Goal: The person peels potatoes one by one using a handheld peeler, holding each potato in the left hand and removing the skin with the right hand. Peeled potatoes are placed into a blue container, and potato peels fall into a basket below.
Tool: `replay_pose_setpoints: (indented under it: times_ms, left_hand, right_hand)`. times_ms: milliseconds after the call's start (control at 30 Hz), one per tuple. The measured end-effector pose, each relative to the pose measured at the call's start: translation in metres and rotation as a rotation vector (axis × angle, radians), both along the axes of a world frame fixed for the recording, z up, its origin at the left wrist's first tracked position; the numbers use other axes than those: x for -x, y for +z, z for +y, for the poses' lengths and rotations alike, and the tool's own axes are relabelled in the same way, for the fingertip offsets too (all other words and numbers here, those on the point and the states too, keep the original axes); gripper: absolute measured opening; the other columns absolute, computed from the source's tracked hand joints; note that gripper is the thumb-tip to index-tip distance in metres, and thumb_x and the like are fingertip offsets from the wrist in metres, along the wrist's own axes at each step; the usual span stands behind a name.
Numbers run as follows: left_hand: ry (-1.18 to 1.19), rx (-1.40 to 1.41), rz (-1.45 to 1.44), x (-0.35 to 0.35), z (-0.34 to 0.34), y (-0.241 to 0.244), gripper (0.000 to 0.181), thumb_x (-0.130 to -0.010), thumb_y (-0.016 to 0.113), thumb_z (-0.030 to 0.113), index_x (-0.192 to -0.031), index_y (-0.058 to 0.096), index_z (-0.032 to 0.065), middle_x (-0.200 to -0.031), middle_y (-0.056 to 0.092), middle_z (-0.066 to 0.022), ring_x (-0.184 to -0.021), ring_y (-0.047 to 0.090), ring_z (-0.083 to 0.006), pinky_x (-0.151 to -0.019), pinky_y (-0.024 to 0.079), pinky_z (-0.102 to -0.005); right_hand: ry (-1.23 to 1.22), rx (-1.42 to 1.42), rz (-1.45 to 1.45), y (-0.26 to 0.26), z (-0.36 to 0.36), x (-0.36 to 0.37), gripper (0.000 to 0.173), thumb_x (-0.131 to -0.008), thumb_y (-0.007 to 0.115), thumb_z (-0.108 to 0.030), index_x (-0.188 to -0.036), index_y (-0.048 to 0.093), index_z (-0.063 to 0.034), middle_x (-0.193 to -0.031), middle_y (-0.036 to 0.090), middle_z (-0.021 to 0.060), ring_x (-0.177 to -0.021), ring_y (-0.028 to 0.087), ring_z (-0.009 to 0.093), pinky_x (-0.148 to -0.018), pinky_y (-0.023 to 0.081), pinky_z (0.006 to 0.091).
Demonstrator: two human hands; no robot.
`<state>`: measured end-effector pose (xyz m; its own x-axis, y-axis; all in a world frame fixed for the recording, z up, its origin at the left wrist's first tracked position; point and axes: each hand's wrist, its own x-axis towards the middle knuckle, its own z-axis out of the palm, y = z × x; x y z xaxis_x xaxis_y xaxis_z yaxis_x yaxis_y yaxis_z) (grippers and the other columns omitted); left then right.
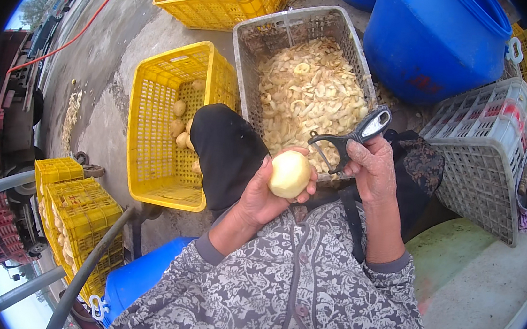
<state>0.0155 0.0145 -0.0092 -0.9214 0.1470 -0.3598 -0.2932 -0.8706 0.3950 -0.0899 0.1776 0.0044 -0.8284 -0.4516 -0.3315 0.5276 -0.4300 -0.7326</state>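
My left hand is closed around a peeled, pale yellow potato in front of my body. Beside it, my right hand grips a black Y-shaped vegetable peeler, its blade side turned toward the potato but apart from it. Both hands are over the near edge of a grey plastic crate, which holds a heap of potato peelings. To the left, several unpeeled potatoes lie in a yellow plastic crate, partly hidden by my knee.
Another yellow crate stands at the top. A large blue plastic barrel and an upright grey crate are on the right. At lower left are stacked yellow crates, metal rails and a blue barrel. A red hose crosses the concrete.
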Motion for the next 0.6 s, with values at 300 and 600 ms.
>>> replay_pose_setpoints:
  times_ms: [300, 600]
  left_hand:
    - [-0.032, -0.001, -0.013, 0.002, 0.0, 0.003, 0.058, -0.085, 0.04, 0.059, -0.106, 0.05, 0.0054, -0.09, 0.054, -0.0167, -0.064, 0.052, -0.0239, -0.05, 0.039, -0.0272]
    - [0.061, 0.106, -0.256, 0.006, -0.001, -0.004, 0.052, -0.092, 0.031, 0.052, -0.114, 0.046, 0.0072, -0.09, 0.058, -0.017, -0.072, 0.059, -0.0268, -0.05, 0.042, -0.0298]
  right_hand:
    - [-0.15, -0.118, 0.05, -0.032, 0.01, 0.021, 0.008, -0.077, 0.067, -0.005, -0.081, 0.061, -0.0017, -0.067, 0.057, 0.0006, -0.048, 0.044, 0.005, -0.044, 0.039, 0.0199]
    - [0.096, 0.031, 0.013, 0.002, -0.005, -0.012, 0.014, -0.074, 0.069, -0.006, -0.084, 0.06, -0.0021, -0.067, 0.057, 0.0008, -0.048, 0.047, 0.006, -0.044, 0.039, 0.019]
